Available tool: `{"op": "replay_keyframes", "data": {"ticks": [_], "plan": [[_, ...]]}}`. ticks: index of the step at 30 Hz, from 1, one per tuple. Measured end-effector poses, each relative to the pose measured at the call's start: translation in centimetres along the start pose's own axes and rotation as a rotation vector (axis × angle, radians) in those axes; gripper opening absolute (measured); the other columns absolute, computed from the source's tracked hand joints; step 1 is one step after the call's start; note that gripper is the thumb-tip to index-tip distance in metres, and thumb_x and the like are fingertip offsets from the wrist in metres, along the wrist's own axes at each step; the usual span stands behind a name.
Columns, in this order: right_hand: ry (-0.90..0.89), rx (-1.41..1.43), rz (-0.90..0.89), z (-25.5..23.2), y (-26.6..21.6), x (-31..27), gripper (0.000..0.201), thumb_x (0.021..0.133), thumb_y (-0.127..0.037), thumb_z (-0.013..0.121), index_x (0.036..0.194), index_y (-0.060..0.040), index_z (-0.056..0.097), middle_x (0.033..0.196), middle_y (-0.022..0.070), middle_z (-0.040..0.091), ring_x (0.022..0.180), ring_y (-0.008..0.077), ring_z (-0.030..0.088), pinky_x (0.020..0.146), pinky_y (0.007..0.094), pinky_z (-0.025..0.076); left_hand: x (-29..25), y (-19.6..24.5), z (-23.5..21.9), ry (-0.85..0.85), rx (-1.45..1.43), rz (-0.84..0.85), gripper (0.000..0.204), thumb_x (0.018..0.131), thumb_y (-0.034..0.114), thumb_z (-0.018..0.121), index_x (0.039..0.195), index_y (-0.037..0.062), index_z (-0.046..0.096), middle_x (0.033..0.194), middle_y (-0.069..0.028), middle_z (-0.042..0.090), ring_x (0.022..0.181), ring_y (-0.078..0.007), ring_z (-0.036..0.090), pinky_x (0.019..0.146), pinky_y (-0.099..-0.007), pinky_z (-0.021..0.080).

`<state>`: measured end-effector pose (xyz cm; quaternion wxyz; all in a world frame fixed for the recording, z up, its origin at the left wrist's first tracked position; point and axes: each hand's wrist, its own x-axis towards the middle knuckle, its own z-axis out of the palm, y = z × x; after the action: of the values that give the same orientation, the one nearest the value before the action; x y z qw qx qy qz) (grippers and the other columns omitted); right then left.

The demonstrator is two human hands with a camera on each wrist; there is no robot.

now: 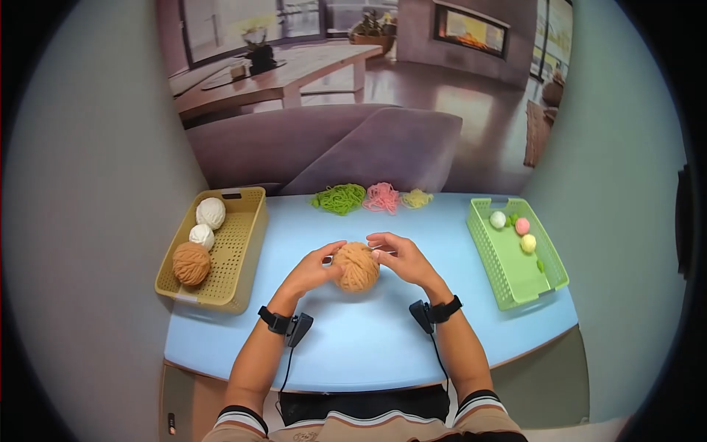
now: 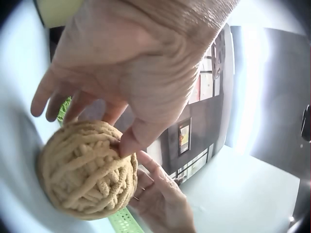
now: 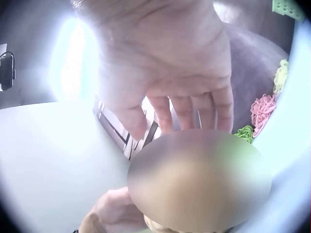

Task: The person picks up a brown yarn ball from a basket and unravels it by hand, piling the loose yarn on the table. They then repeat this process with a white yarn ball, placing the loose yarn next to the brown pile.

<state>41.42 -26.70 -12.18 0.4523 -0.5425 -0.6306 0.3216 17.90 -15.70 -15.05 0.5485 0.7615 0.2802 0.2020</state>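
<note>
A large ball of tan-brown yarn [image 1: 356, 268] sits on the light blue table, between the two hands. My left hand [image 1: 315, 269] holds it from the left, thumb pressed on the near side and fingers reaching round the far side. In the left wrist view the thick strands of the yarn ball [image 2: 90, 170] show clearly, with the left thumb on top. My right hand [image 1: 403, 258] is at the ball's upper right, fingers extended and thumb apart from them. A blurred patch covers most of the ball in the right wrist view.
At left, a tan basket [image 1: 252, 243] holds two white balls and a brown yarn ball [image 1: 191, 264]. A green basket [image 1: 508, 291] at right holds small balls and green pieces. Green yarn [image 1: 339, 198], pink yarn [image 1: 381, 197] and yellow yarn [image 1: 417, 198] lie along the back edge.
</note>
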Motion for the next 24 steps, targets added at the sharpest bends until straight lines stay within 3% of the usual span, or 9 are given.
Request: {"op": "replay_keyframes", "data": {"ticks": [3,5,12,15,18,21,24], "plan": [[0.065,0.072,0.02,0.2,1.6,0.0,0.033,0.095,-0.009,0.064,0.127,-0.0019,0.065,0.12,0.009,0.068,0.101,0.0174,0.065,0.087,0.0335,0.056,-0.6,0.8,0.1,0.045,-0.101,-0.006,0.06,0.086,0.007,0.065,0.145,0.0044,0.053,0.139,-0.0131,0.057,0.122,-0.0252,0.059,0.1,-0.0365,0.051],[0.077,0.211,0.077,1.2,2.6,-0.8,0.033,0.094,-0.008,0.065,0.126,-0.0011,0.065,0.119,0.0084,0.068,0.095,0.0145,0.065,0.081,0.0303,0.057,-1.3,0.9,-0.1,0.091,0.028,0.061,0.056,0.087,0.006,0.064,0.143,0.0048,0.056,0.136,-0.0136,0.059,0.119,-0.0253,0.061,0.1,-0.0359,0.051],[0.066,0.186,0.14,1.7,3.1,-0.8,0.033,0.089,-0.006,0.07,0.122,-0.0015,0.068,0.118,0.0058,0.066,0.081,0.0096,0.061,0.071,0.0262,0.055,-2.3,0.6,0.1,0.201,0.041,0.059,0.052,0.089,0.009,0.067,0.14,0.0048,0.058,0.13,-0.015,0.062,0.12,-0.0268,0.06,0.1,-0.0361,0.051],[0.079,0.283,0.212,1.6,3.2,-1.0,0.034,0.089,-0.007,0.071,0.122,-0.0022,0.068,0.118,0.0052,0.065,0.081,0.0089,0.061,0.07,0.0257,0.055,-2.2,0.6,0.5,0.145,-0.002,0.018,0.068,0.087,0.015,0.075,0.148,0.0056,0.049,0.135,-0.0165,0.058,0.125,-0.0272,0.057,0.101,-0.0365,0.051],[0.098,0.325,0.259,1.5,3.2,-0.9,0.034,0.089,-0.008,0.072,0.123,-0.0029,0.068,0.117,0.0053,0.064,0.081,0.0089,0.061,0.07,0.0254,0.055,-2.2,0.3,1.8,0.13,0.077,0.063,0.087,0.082,0.03,0.082,0.153,0.0051,0.039,0.142,-0.0215,0.051,0.13,-0.0331,0.054,0.106,-0.0398,0.047],[0.091,0.328,0.229,1.7,2.9,-0.9,0.035,0.089,-0.009,0.073,0.123,-0.0032,0.068,0.119,0.0052,0.063,0.082,0.0094,0.061,0.071,0.0254,0.055,-2.0,-0.1,2.3,0.172,0.255,0.093,0.1,0.078,0.03,0.085,0.157,0.0042,0.03,0.147,-0.0227,0.046,0.136,-0.0349,0.049,0.109,-0.0401,0.044],[0.095,0.332,0.156,2.1,2.5,-1.1,0.035,0.089,-0.009,0.073,0.123,-0.0036,0.067,0.121,0.0049,0.061,0.086,0.0103,0.061,0.075,0.0266,0.055,-2.1,1.1,2.1,0.164,0.119,0.002,0.103,0.074,0.02,0.087,0.157,0.0035,0.028,0.153,-0.0215,0.039,0.142,-0.0328,0.041,0.117,-0.0412,0.037]]}}
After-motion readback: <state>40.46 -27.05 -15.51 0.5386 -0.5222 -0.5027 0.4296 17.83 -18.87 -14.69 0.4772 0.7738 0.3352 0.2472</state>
